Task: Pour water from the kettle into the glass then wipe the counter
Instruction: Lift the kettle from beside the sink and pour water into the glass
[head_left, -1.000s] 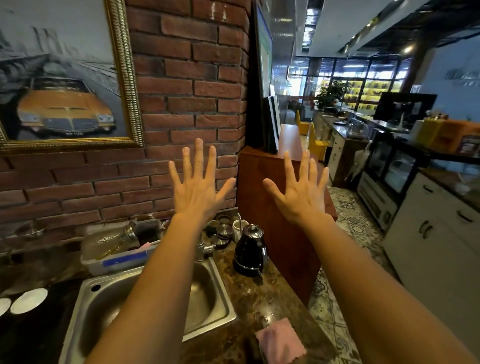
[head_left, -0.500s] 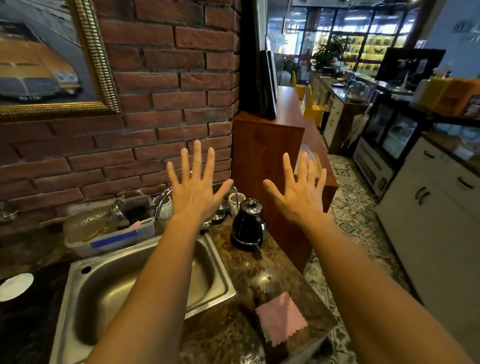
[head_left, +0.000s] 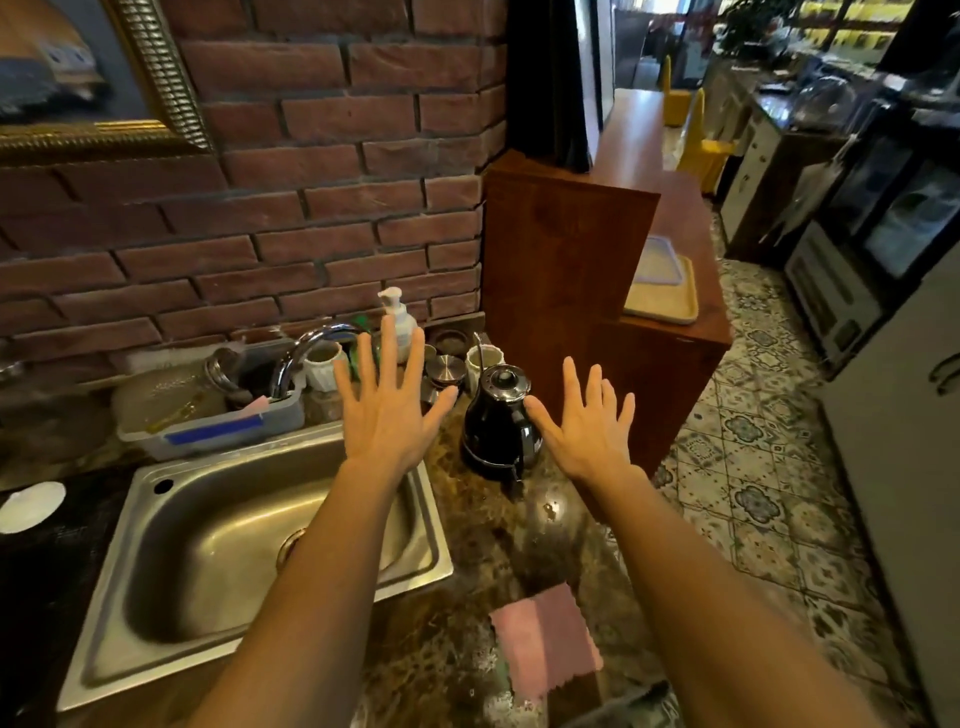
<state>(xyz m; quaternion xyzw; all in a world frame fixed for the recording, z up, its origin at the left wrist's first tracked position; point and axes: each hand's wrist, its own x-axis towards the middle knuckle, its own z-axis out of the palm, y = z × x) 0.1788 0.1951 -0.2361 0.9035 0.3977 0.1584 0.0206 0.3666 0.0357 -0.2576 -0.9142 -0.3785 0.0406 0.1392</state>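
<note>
Both hands are up over the bench, palms down, fingers spread: left hand (head_left: 387, 410) above the sink's right edge, right hand (head_left: 589, 418) just right of the kettle (head_left: 497, 421). Neither grip has anything in it; both are released and flat, which reads as a ready pose ahead of the first reach, not a grasp. The kettle sits upright on its base at the back of the bench (head_left: 467, 525), between the two hands, lid on, handle facing the near right, so the right hand is best placed to take it. The pink cloth (head_left: 545, 642) lies flat at the near bench edge, untouched, parked for the wipe later. The glass is hard to pick out; it may be among the cups (head_left: 483, 361) behind the kettle, but I can't tell. The sink (head_left: 171, 660) is to the left, with the tap (head_left: 317, 343) behind. Nothing poured or wiped yet.
</note>
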